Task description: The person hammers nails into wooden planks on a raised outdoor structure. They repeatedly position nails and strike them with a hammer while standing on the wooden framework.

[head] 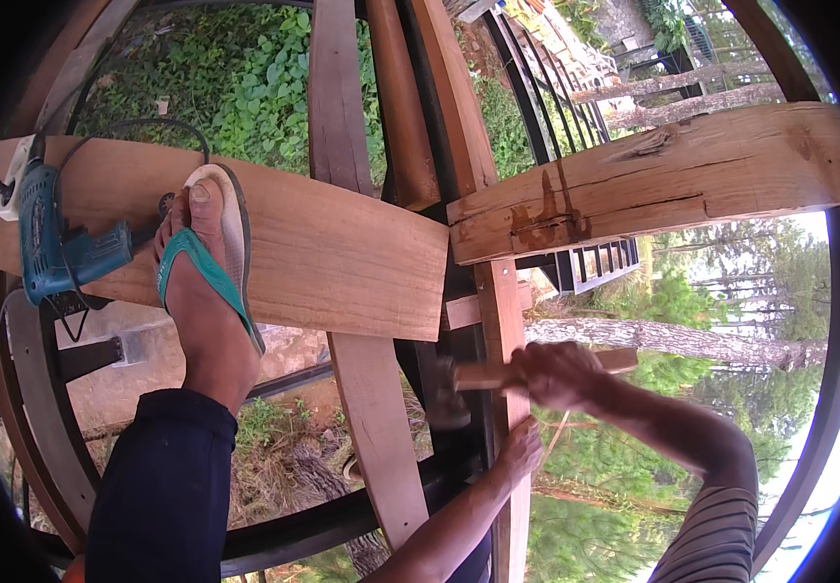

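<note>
My right hand (558,375) is closed around the wooden handle of a striking tool (449,393), a hammer or a hatchet. Its dark head is motion-blurred and points left, over dark metal beside an upright-running wooden beam (501,313). Just below, my left hand (522,448) rests at that beam's edge with bent fingers; whether it grips anything cannot be told. A thin wooden strip (555,439) shows beside it. My foot in a green-strapped flip-flop (205,255) stands on a wide wooden plank (347,248).
A teal corded power drill (45,233) and a white socket strip (18,175) lie at the plank's left end. A thick cracked timber (653,182) extends right. A narrower board (376,437) passes under the plank. Plants and ground show below through gaps in the frame.
</note>
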### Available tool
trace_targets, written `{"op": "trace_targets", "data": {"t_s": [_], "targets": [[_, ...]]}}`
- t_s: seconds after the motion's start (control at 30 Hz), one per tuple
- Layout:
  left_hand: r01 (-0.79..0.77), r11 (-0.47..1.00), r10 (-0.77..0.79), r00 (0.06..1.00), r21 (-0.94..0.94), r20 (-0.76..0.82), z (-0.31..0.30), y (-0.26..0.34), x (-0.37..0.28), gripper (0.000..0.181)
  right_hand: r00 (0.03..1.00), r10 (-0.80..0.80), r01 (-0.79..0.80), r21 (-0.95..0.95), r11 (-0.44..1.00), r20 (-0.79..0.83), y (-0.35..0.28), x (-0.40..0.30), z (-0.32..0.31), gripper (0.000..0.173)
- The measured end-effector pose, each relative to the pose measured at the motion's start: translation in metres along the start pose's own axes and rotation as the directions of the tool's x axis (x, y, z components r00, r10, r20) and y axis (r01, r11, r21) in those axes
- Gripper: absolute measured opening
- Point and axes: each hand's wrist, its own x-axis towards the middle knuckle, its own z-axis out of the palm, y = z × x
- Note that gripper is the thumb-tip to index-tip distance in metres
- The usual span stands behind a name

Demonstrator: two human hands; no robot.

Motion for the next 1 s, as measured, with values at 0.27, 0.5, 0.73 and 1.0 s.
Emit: {"op": "trace_targets", "data": {"t_s": [0.27, 0.5, 0.73, 1.0], "targets": [[0.101, 0.874, 0.005, 0.976, 0.474, -0.217, 0.018, 0.008, -0.005, 0.020, 0.959, 0.156, -0.169, -0.036, 0.985, -0.236, 0.023, 0.014, 0.003, 0.048], [-0.120, 0.992, 0.123, 0.991, 0.047, -0.044, -0.010, 0.002, -0.004, 0.024, 0.750, -0.566, 0.485, -0.298, 0.822, -0.342, 0.035, 0.000, 0.025, 0.038], [-0.013, 0.998, 0.024, 0.984, 0.058, -0.178, -0.018, -0.006, -0.007, 0.025, 0.759, -0.589, 0.511, -0.306, 0.803, -0.278, -0.002, -0.009, 0.030, 0.044], [0.135, 0.974, -0.102, 0.978, 0.181, -0.181, 0.008, 0.001, -0.001, 0.026, 0.995, -0.011, 0.014, 0.022, 1.000, -0.102, -0.006, 0.003, 0.006, 0.054]]}}
